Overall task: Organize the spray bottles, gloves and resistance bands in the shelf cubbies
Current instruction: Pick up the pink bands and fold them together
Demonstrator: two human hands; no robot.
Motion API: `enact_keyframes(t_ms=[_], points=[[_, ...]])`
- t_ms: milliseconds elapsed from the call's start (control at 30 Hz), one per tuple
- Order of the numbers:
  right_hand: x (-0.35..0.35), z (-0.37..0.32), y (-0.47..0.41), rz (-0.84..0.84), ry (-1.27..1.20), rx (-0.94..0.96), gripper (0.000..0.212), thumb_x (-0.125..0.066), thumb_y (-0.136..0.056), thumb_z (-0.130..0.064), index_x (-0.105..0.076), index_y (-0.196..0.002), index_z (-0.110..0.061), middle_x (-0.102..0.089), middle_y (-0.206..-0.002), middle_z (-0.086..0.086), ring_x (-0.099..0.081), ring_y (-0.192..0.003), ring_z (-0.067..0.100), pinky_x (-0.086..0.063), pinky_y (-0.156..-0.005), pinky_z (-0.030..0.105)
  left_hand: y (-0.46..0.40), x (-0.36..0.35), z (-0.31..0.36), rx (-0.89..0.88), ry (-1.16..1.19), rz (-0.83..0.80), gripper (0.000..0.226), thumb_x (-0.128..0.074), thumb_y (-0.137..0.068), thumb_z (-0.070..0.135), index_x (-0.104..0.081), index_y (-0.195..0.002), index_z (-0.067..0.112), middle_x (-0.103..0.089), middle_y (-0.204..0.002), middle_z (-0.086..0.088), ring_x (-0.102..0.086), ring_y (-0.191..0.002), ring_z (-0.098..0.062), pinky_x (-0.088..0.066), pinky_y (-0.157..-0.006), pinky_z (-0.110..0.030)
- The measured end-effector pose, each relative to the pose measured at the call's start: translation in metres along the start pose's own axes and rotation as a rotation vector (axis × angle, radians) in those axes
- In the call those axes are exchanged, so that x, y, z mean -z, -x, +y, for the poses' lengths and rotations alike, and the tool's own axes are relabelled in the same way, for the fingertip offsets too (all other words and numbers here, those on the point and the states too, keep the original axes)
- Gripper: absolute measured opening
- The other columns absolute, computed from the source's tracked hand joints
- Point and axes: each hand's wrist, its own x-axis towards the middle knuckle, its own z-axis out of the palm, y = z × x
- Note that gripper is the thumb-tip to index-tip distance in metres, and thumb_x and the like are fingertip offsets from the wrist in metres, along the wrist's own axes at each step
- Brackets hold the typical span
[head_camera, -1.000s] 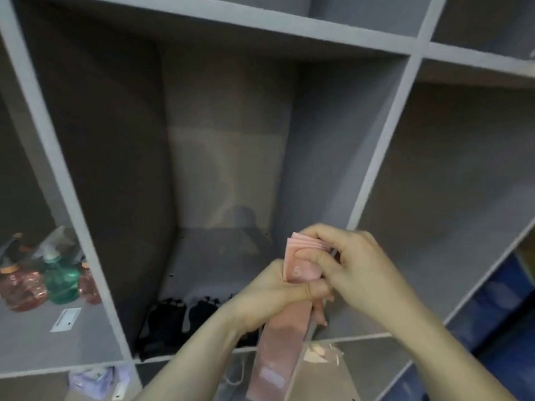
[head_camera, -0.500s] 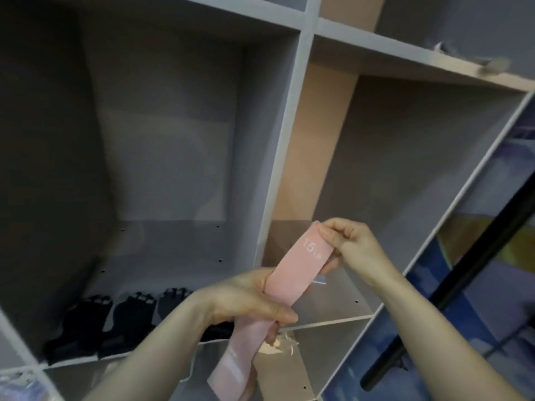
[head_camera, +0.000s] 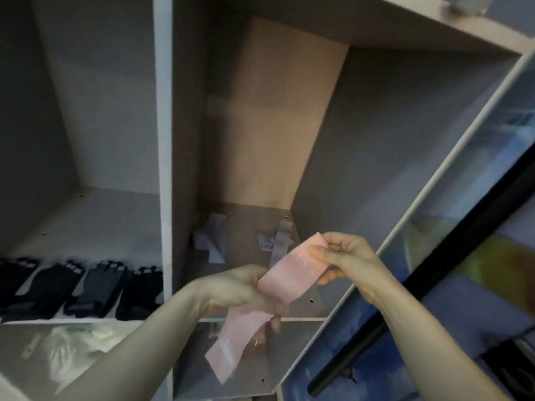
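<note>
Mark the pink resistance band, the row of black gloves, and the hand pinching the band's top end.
pink resistance band [head_camera: 292,273]: head view, flat stretch between the hands.
black gloves [head_camera: 95,287]: head view, palm of the third glove.
right hand [head_camera: 347,256]: head view, back of the hand.

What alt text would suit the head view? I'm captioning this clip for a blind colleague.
Two hands, left and right, hold a pink resistance band before a shelf cubby where pale bands lie. Black gloves line the cubby to its left.
</note>
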Motion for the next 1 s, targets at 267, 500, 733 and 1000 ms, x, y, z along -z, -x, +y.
enact_keyframes(t_ms=[267,500,733,1000], points=[[0.047,0.027,-0.013,0.172,-0.084,-0.038,0.006,-0.063,-0.086,-0.003,-0.067,-0.088,-0.007,-0.069,-0.071,0.003,-0.066,-0.064,0.014,-0.057,-0.05,0.025,-0.008,0.013,-0.011,0.086,0.051,0.029,0.066,-0.086,-0.058,0.031,-0.06,-0.109,0.0,-0.068,-0.075,0.0,-0.066,-0.057,-0.004,-0.053,-0.056,-0.018],[0.06,0.068,-0.041,0.438,-0.18,-0.098,0.018,-0.063,-0.086,-0.005,-0.063,-0.071,-0.015,-0.062,-0.074,0.006,-0.059,-0.067,0.018,-0.052,-0.041,0.018,-0.008,0.042,-0.019,0.176,0.089,0.218,0.042,-0.082,-0.063,0.027,-0.072,-0.096,0.003,-0.071,-0.087,-0.017,-0.066,-0.066,-0.023,-0.053,-0.059,-0.027],[0.048,0.135,-0.067,0.533,-0.268,-0.257,0.012,-0.062,-0.087,-0.002,-0.059,-0.076,-0.006,-0.059,-0.078,0.01,-0.057,-0.075,0.025,-0.055,-0.043,0.022,-0.025,0.047,-0.063,0.282,0.371,0.772,0.017,-0.072,-0.081,0.01,-0.067,-0.096,0.003,-0.064,-0.086,-0.019,-0.062,-0.066,-0.027,-0.058,-0.046,-0.033],[0.023,0.213,-0.098,0.447,-0.093,-0.443,0.015,-0.067,-0.083,-0.004,-0.06,-0.072,-0.012,-0.061,-0.091,0.014,-0.058,-0.074,0.023,-0.049,-0.037,0.015,-0.059,0.046,-0.124,0.331,0.32,1.084,0.016,-0.07,-0.083,0.012,-0.064,-0.091,0.0,-0.065,-0.088,-0.021,-0.062,-0.062,-0.029,-0.052,-0.034,-0.027]])
